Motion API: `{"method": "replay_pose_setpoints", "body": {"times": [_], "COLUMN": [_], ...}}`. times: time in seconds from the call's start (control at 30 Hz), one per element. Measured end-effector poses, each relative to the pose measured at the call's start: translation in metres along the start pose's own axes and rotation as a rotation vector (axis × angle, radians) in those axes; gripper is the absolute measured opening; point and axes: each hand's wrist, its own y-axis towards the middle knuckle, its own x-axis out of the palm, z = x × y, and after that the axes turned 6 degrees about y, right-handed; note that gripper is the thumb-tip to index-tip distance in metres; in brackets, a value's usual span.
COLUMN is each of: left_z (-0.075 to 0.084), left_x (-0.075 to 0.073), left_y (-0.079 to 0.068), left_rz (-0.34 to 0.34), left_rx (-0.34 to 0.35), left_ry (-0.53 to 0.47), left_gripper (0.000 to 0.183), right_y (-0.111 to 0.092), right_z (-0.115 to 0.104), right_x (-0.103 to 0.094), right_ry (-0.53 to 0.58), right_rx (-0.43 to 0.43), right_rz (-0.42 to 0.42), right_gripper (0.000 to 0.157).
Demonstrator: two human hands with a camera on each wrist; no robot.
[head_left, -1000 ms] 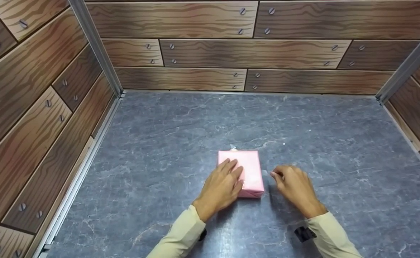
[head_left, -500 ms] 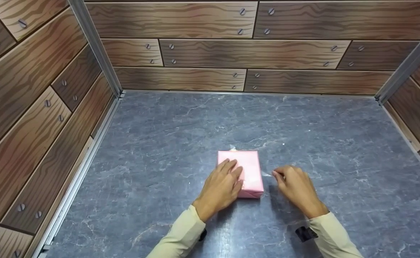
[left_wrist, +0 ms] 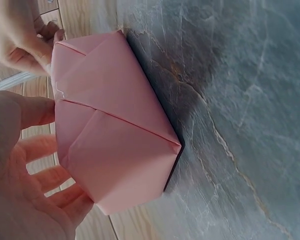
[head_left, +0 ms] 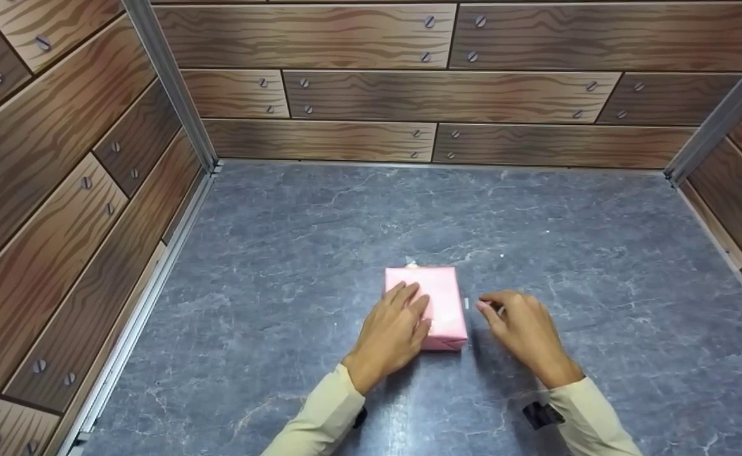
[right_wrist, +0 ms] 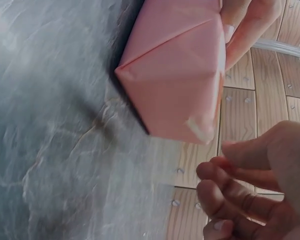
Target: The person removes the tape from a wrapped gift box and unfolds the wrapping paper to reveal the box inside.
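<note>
A pink gift-wrapped box (head_left: 444,304) lies on the grey marbled table, its folded paper end (left_wrist: 110,105) showing in the left wrist view. My left hand (head_left: 391,326) rests on its top with the fingers spread forward. To the right of the box is my right hand (head_left: 523,329), thumb and forefinger bent close together. In the right wrist view a slight gap parts these fingertips (right_wrist: 230,148). A short strip of clear tape (head_left: 466,304) sticks out from the box's right edge, apart from the right fingertips. That tape shows pale at the box corner in the right wrist view.
A small whitish scrap (head_left: 411,261) shows just behind the box. Wood-patterned walls (head_left: 358,95) with metal corner rails (head_left: 175,82) enclose the table at the back and sides. Tiny white specks lie on the table farther right.
Half a second ago the tape reached to the right fingertips; now it stands apart from them at the box's edge. The right hand shifted slightly left. Left hand and box have stayed put.
</note>
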Motion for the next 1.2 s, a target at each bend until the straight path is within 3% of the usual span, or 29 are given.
{"method": "replay_pose_setpoints", "body": {"times": [0.17, 0.33, 0.47, 0.83, 1.2], "left_z": [0.001, 0.002, 0.001, 0.001, 0.000], "left_x": [0.003, 0.007, 0.009, 0.003, 0.001], "left_y": [0.000, 0.000, 0.000, -0.002, -0.005], "left_rz": [0.067, 0.151, 0.195, 0.099, 0.077], "left_rx": [0.001, 0.027, 0.046, 0.039, 0.025], "left_ry": [0.038, 0.108, 0.139, 0.096, 0.092], "left_gripper": [0.037, 0.034, 0.033, 0.035, 0.033], "right_y": [0.000, -0.002, -0.002, -0.003, -0.003], "right_z": [-0.010, -0.019, -0.022, -0.023, -0.019], "right_x": [0.003, 0.009, 0.012, 0.012, 0.008], "right_ry": [0.045, 0.074, 0.028, 0.004, -0.001], "right_rx": [-0.107, -0.194, -0.228, -0.236, -0.183], "right_rz": [0.007, -0.083, -0.137, -0.139, -0.123], "right_gripper": [0.021, 0.025, 0.018, 0.009, 0.009]}}
